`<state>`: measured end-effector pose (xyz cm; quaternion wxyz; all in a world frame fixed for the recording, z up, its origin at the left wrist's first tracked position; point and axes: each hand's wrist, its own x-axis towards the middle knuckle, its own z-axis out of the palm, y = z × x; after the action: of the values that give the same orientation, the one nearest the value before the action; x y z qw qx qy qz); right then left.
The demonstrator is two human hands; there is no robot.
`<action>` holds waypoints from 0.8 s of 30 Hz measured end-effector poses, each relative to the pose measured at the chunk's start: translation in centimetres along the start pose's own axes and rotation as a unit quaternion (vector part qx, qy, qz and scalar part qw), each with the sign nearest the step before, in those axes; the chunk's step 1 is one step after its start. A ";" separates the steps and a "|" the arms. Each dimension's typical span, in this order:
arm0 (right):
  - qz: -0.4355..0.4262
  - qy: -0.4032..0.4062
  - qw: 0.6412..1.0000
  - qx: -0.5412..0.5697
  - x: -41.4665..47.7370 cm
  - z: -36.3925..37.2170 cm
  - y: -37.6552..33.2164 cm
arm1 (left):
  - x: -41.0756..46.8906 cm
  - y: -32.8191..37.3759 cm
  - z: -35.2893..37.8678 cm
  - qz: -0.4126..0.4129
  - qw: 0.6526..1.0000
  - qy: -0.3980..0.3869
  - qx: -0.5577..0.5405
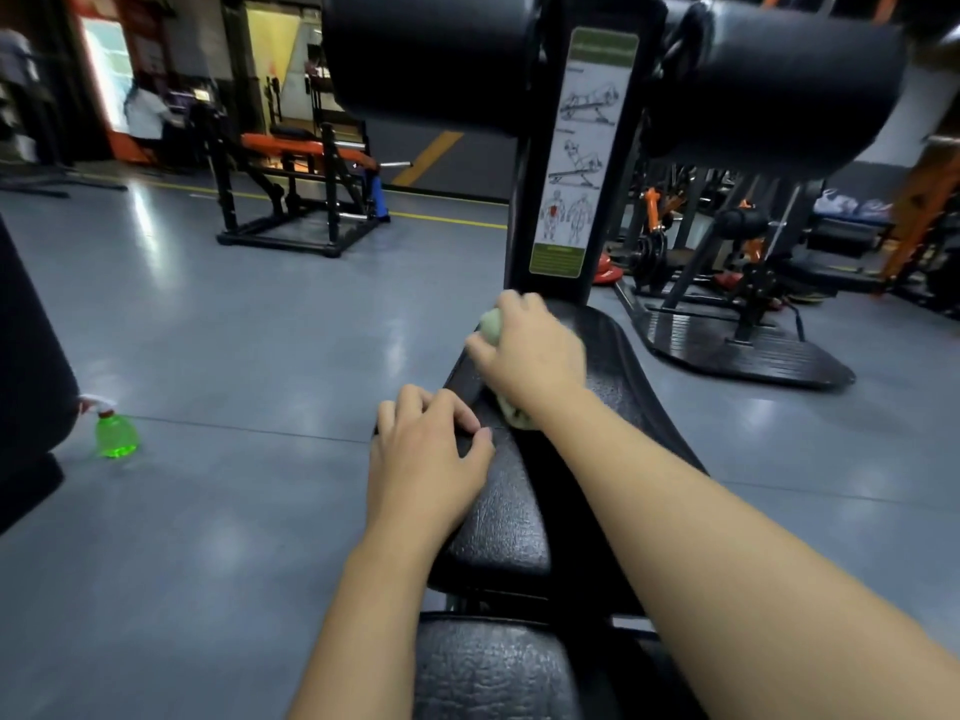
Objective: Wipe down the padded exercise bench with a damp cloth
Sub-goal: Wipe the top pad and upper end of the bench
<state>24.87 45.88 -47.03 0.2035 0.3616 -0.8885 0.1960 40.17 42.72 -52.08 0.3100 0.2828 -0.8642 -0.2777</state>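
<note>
The right hand (530, 350) clutches a bunched pale green cloth (491, 327) and presses it onto the black padded bench (618, 366); cloth shows past the fingers and under the wrist. Just behind it, the left hand (426, 459) braces on the pad's near edge, its fingers apparently hooked over the side, though blur hides the tips. Just beyond the right hand rises the upright post (571, 148). Wiping looks under way at the pad's far end. The next stroke calls for dragging the cloth back toward the body, and the left hand must clear.
</note>
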 end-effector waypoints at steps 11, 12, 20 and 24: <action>0.296 0.052 0.954 0.013 -2.0 -2.5 12.2 | -0.4 0.4 0.3 -0.023 1.000 0.003 0.005; 0.287 0.065 0.956 0.009 -1.5 -2.5 11.5 | -0.3 0.2 0.3 -0.026 1.000 0.001 0.001; 0.066 0.083 0.992 -0.072 0.9 -0.6 3.1 | -0.3 0.5 0.9 -0.031 0.999 0.016 -0.007; -0.103 0.014 0.990 -0.099 3.6 2.1 -2.7 | -0.4 0.2 0.9 -0.034 0.999 0.020 -0.016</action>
<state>24.03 41.01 -46.48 0.2699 0.4261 -0.8587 0.0906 39.72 43.43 -52.68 0.3218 0.3127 -0.8432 -0.2961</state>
